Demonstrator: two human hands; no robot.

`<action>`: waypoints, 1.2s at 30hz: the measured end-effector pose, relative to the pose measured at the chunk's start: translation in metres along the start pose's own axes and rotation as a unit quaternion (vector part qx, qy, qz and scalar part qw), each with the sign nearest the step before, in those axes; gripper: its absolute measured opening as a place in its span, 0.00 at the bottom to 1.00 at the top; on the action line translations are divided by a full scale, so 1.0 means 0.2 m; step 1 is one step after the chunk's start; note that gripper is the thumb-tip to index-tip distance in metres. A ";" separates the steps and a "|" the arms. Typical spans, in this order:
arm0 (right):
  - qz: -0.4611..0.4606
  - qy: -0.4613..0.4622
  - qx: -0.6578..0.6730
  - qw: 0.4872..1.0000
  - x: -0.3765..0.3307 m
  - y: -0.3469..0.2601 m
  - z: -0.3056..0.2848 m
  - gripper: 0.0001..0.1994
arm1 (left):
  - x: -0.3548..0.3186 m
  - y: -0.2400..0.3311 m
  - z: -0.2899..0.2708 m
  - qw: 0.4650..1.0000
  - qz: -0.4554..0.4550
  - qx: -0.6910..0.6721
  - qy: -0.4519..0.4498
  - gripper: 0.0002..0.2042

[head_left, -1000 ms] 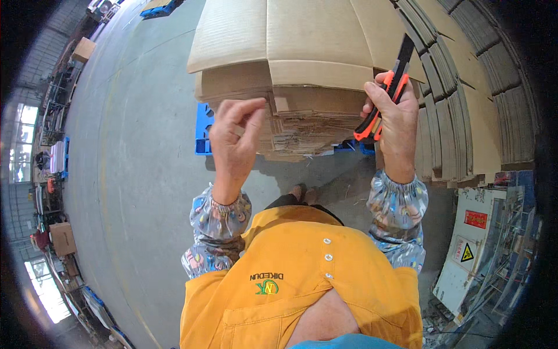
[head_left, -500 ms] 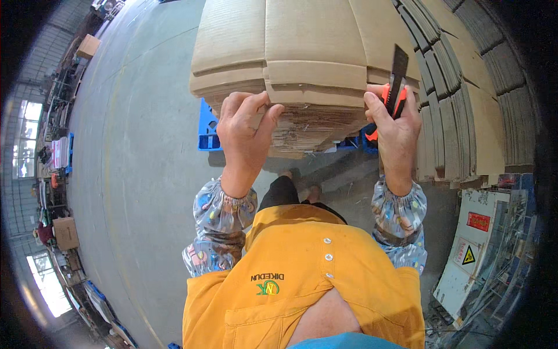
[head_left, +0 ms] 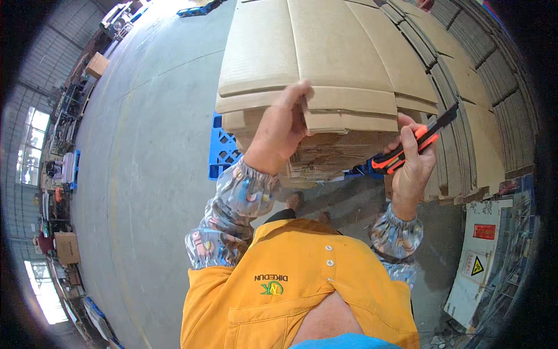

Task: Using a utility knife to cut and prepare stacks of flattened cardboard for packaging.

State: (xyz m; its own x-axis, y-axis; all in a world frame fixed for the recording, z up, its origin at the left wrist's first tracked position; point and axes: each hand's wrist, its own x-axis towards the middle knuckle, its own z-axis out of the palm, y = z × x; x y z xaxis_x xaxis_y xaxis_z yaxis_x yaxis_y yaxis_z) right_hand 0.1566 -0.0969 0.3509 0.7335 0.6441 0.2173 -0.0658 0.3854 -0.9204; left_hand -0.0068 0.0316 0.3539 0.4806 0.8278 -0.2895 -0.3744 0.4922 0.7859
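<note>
My left hand [head_left: 278,131] is at the near edge of the top flattened cardboard box [head_left: 349,107], by the slot between two flaps. Its fingers curl over the edge and are a little blurred; the thumb side is partly shaded. In my right hand [head_left: 414,166] is an orange and black box cutter [head_left: 406,151], its dark end pointing up and to the right. That hand's fingertips are close to the right part of the same cardboard edge. Beneath lies a tall stack of flattened boxes [head_left: 325,157], its near side in shadow.
A blue plastic pallet [head_left: 222,152] shows under the stack. More cardboard stacks [head_left: 465,125] stand close on the right. Behind them toward me is a white panel with a warning sign [head_left: 478,264]. Along the left wall are shelves and a brown carton [head_left: 67,248].
My left hand has moved forward and right along the cardboard edge. My right hand has shifted right and lower, tilting the box cutter rightward. The view has shifted, so the stack sits lower and further right.
</note>
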 end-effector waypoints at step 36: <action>-0.040 0.053 0.141 0.988 -0.11 0.19 0.37 0.18 | -0.10 0.12 0.37 0.995 0.007 0.063 -0.074 0.12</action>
State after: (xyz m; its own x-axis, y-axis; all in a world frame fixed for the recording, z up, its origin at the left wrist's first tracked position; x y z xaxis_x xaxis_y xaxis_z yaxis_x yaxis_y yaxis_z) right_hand 0.0884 -0.0475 0.3353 0.8102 0.5362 0.2367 -0.1797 0.6116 -0.7705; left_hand 0.0323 0.0072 0.4188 0.5911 0.7808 -0.2022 -0.2829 0.4355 0.8546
